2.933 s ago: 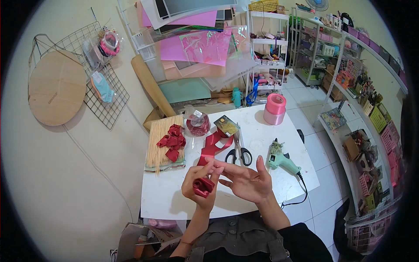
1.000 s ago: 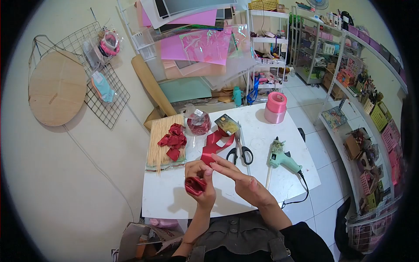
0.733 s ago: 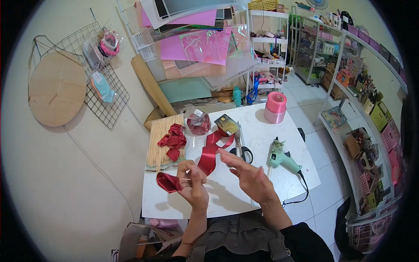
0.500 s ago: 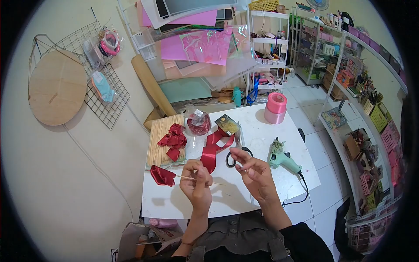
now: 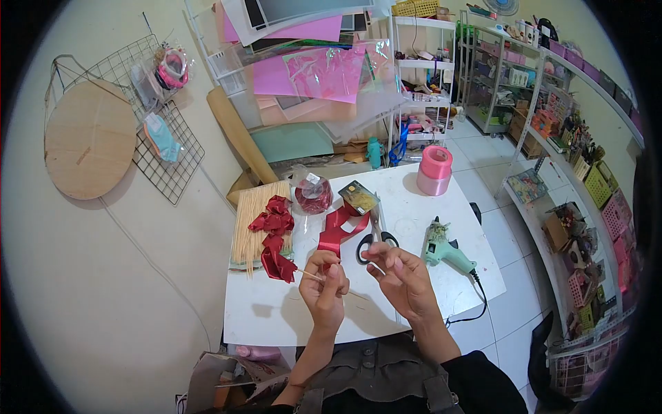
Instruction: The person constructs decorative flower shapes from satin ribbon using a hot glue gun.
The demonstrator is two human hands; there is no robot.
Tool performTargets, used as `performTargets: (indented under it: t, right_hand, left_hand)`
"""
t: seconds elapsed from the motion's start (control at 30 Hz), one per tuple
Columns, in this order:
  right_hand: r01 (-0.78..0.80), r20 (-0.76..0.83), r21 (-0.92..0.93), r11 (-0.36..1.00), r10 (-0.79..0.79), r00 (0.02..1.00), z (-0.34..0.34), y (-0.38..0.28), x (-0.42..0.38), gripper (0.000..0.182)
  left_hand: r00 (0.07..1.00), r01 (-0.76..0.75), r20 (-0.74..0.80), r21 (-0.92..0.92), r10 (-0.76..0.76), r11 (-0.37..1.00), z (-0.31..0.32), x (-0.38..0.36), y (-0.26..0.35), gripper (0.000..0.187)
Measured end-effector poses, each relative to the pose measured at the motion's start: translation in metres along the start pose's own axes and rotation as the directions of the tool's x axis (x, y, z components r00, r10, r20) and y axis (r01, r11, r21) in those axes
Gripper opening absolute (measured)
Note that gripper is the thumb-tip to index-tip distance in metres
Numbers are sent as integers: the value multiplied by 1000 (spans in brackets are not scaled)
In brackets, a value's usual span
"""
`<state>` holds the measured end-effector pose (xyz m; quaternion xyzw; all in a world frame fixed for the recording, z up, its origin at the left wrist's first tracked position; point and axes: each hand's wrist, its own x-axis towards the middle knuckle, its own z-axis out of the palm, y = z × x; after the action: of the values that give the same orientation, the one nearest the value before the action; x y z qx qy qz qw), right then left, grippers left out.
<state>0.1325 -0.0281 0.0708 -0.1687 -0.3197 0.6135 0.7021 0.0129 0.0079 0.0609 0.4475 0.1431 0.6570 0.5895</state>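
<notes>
My left hand (image 5: 325, 293) is closed on a thin wooden stick (image 5: 309, 274) tipped with a folded red satin ribbon flower (image 5: 277, 263). The flower points up and left, and the stick's other end comes out below my fingers. My right hand (image 5: 403, 279) is held up with its fingers bent and apart; nothing shows between them. Just beyond its fingertips lie black-handled scissors (image 5: 376, 243). A length of red satin ribbon (image 5: 333, 237) lies behind my left hand, partly hidden by it. More red ribbon flowers (image 5: 274, 217) rest on a bundle of wooden sticks (image 5: 248, 221).
On the white table (image 5: 276, 324) are a green glue gun (image 5: 447, 252) with its cord running off the right edge, pink ribbon rolls (image 5: 434, 171), a wrapped red ribbon roll (image 5: 313, 194) and a small box (image 5: 360, 198). Loaded shelves (image 5: 586, 193) stand right.
My left hand has moved right and slightly up with the flower, closer to my right hand. The right hand has dipped a little, its fingers more curled.
</notes>
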Motion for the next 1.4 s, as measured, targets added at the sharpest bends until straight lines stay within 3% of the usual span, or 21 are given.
performTargets:
  t: [0.3,0.37,0.47,0.6,0.67,0.8,0.97,1.3,1.4]
  right_hand:
    - [59,81,4,998,-60,995,-1,3,-1,20]
    - [85,156,158,984,-110,982,-5,5,-1,15]
    - [77,160,186,980,-107,981,-5,5,-1,16]
    - [53,134,182,982,-78,988,0,2,-3,16]
    - [45,67,49,998,-48,997,6,-1,-3,20]
    - [58,77,90,994,-65,995,8,-1,-3,20]
    - [96,116,-2,995,-95,989,11,-3,-6,21]
    - [70,180,93,993,-86,980,6,-2,-8,15]
    - [79,266,135,988,-113,957,3,-2,-9,15]
  left_hand:
    - [997,55,-49,16,-54,998,1,0,-4,12]
    - [997,65,-43,11,-65,998,2,0,-2,12]
    - [999,42,-13,15,-42,999,0,0,-6,15]
    - [998,55,-14,24,-55,998,0,0,-7,16]
    - [999,47,-23,26,-46,999,0,0,-7,15]
    - [998,53,-21,22,-52,998,0,0,-6,15]
    - [996,79,-45,6,-79,997,0,-1,-5,14]
    - [995,91,-32,-16,-92,996,-1,-1,-7,14]
    - [995,95,-31,-18,-96,995,0,-1,-6,14]
